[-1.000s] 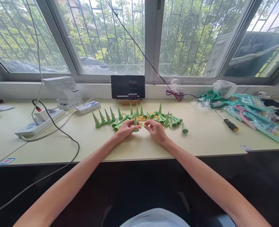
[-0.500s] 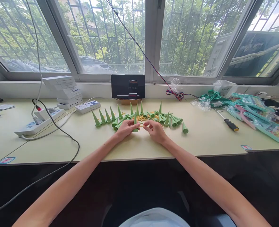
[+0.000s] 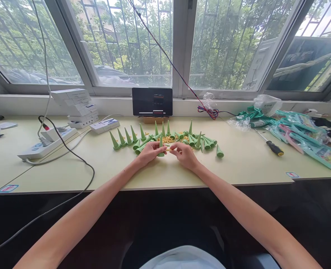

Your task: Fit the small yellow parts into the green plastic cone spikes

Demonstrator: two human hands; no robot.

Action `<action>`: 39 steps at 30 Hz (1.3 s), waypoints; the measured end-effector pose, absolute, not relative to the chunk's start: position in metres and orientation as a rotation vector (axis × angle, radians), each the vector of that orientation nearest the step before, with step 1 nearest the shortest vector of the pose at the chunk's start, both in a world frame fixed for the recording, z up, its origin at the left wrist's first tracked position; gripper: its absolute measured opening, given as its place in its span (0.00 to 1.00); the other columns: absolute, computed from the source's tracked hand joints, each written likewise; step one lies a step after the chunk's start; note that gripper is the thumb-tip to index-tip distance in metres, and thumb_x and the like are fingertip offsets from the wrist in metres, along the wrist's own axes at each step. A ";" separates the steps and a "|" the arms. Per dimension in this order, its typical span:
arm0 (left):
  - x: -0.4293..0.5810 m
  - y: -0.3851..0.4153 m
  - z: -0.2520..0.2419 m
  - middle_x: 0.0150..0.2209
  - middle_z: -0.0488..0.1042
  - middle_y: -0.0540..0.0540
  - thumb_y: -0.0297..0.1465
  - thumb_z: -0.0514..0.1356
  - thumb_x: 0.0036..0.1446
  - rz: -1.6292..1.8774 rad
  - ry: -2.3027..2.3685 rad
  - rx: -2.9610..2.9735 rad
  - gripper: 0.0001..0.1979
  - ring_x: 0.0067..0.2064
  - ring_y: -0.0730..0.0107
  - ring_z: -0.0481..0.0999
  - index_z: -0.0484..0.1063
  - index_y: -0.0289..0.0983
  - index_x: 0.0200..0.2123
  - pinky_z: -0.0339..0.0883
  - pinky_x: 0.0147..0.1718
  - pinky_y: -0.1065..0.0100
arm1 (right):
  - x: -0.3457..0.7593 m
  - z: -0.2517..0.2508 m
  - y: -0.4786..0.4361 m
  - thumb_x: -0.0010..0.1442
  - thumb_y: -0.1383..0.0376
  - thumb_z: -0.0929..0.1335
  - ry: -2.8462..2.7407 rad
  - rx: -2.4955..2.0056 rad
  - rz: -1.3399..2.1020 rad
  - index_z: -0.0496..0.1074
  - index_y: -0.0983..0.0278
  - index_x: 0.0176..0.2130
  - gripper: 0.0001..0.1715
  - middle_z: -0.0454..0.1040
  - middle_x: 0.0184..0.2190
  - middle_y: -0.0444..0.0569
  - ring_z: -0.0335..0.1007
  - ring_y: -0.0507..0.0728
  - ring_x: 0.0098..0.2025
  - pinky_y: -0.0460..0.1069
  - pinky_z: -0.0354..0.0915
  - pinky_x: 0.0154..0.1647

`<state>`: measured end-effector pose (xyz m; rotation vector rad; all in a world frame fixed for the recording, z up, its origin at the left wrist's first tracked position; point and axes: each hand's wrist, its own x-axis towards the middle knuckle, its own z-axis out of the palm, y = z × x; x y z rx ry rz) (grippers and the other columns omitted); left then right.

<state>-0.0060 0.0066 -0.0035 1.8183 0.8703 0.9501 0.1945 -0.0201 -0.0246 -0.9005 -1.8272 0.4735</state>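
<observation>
My left hand (image 3: pixel 151 152) is closed on a green cone (image 3: pixel 161 142), which stands point up just over or on the tabletop. Close beside it, my right hand (image 3: pixel 184 154) pinches a small yellowish piece (image 3: pixel 169 150) at the cone's right side; its exact shape is too small to make out. Behind my hands lies a heap of small yellow pieces (image 3: pixel 169 139). Around the heap are several more green cones, some upright in a row on the left (image 3: pixel 121 138), others lying on their sides at the right (image 3: pixel 207 145).
At the back stands a black screen (image 3: pixel 137 101). White boxes (image 3: pixel 83 110) and a power strip (image 3: pixel 48 144) with cables occupy the left. On the right lie a screwdriver (image 3: pixel 274 148) and teal plastic-wrapped packets (image 3: pixel 328 155). The table's front edge (image 3: pixel 165 189) runs under my forearms.
The view has shifted very slightly. Both hands hold nearly the same pose at the green cone, with the yellowish piece still in my right fingers.
</observation>
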 end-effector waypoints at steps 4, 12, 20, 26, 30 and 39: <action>-0.006 0.004 -0.002 0.30 0.78 0.44 0.45 0.63 0.55 0.936 0.885 1.830 0.19 0.35 0.68 0.76 0.77 0.33 0.34 0.69 0.39 0.66 | 0.194 -0.025 -0.020 0.61 0.61 0.69 -1.837 -0.897 0.469 0.74 0.64 0.34 0.09 0.78 0.34 0.49 0.68 0.51 0.29 0.47 0.63 0.30; -0.006 0.004 -0.001 0.31 0.78 0.44 0.46 0.63 0.55 0.920 0.880 1.839 0.20 0.35 0.68 0.76 0.77 0.33 0.35 0.68 0.39 0.66 | 0.195 -0.024 -0.022 0.61 0.60 0.69 -1.848 -0.906 0.484 0.74 0.64 0.35 0.09 0.78 0.35 0.49 0.68 0.51 0.29 0.47 0.63 0.30; -0.005 0.001 0.001 0.30 0.77 0.44 0.45 0.63 0.55 0.923 0.869 1.840 0.19 0.34 0.69 0.76 0.77 0.33 0.34 0.68 0.38 0.68 | 0.194 -0.021 -0.024 0.61 0.63 0.69 -1.856 -0.885 0.479 0.76 0.63 0.36 0.07 0.78 0.35 0.49 0.68 0.52 0.31 0.47 0.63 0.31; -0.005 0.001 0.001 0.30 0.77 0.44 0.45 0.63 0.55 0.919 0.870 1.839 0.19 0.35 0.68 0.76 0.77 0.32 0.34 0.68 0.39 0.67 | 0.194 -0.019 -0.026 0.61 0.64 0.69 -1.850 -0.873 0.495 0.76 0.63 0.36 0.06 0.79 0.35 0.48 0.69 0.52 0.31 0.47 0.63 0.31; -0.005 0.001 0.002 0.30 0.77 0.43 0.45 0.62 0.55 0.917 0.875 1.840 0.19 0.34 0.69 0.75 0.77 0.32 0.34 0.68 0.38 0.68 | 0.194 -0.019 -0.026 0.61 0.62 0.69 -1.830 -0.899 0.515 0.76 0.64 0.37 0.08 0.79 0.35 0.49 0.69 0.52 0.31 0.47 0.63 0.31; -0.003 -0.004 0.006 0.30 0.77 0.43 0.46 0.63 0.55 0.901 0.934 1.825 0.20 0.29 0.71 0.74 0.77 0.33 0.34 0.65 0.27 0.72 | 0.194 -0.019 -0.026 0.62 0.59 0.68 -1.843 -0.917 0.493 0.76 0.63 0.35 0.11 0.79 0.34 0.49 0.68 0.52 0.30 0.48 0.64 0.31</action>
